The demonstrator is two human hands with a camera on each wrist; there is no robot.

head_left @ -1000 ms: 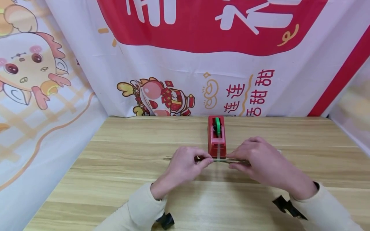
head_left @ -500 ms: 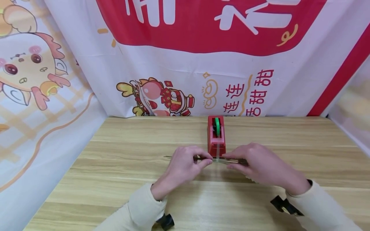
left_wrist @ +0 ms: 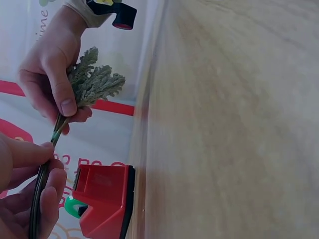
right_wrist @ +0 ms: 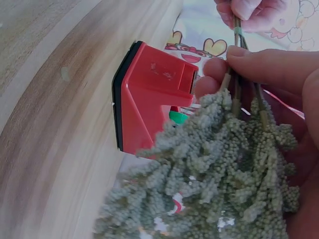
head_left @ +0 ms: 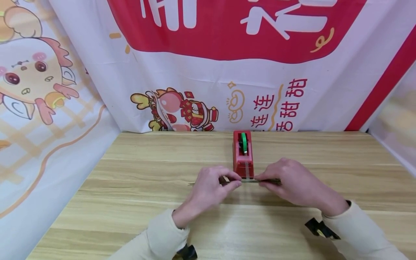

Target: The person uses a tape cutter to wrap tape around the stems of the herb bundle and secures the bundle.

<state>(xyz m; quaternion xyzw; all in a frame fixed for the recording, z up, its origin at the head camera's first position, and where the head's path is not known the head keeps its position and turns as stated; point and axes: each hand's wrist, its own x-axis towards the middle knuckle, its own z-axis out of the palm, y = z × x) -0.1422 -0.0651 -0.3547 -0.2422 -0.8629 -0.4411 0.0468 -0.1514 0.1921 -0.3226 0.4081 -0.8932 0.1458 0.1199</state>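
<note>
Both hands hold one bunch of thin dark stems (head_left: pixel 251 181) level, crosswise in front of a red tape dispenser (head_left: pixel 238 166). The left hand (head_left: pixel 210 186) pinches the stems between thumb and forefinger, their bare ends sticking out to its left. A short way to the right, the right hand (head_left: pixel 294 186) grips the same stems near grey-green leafy sprigs (right_wrist: pixel 214 164), which fill the lower part of the right wrist view. Between the hands, a pale green band of tape (right_wrist: pixel 238 31) crosses the stems. In the head view, a clear strip runs down the dispenser's front to the bunch.
A green tape roll (head_left: pixel 244 142) sits in the dispenser, close to the back edge of the wooden table (head_left: pixel 146 159). Printed cloth (head_left: pixel 201 68) hangs behind and at the sides. Black straps (head_left: pixel 321 229) are on both sleeves.
The stems between the hands have drawn together into a narrower bundle. The right hand has shifted slightly left, and the left hand a little to the right.
</note>
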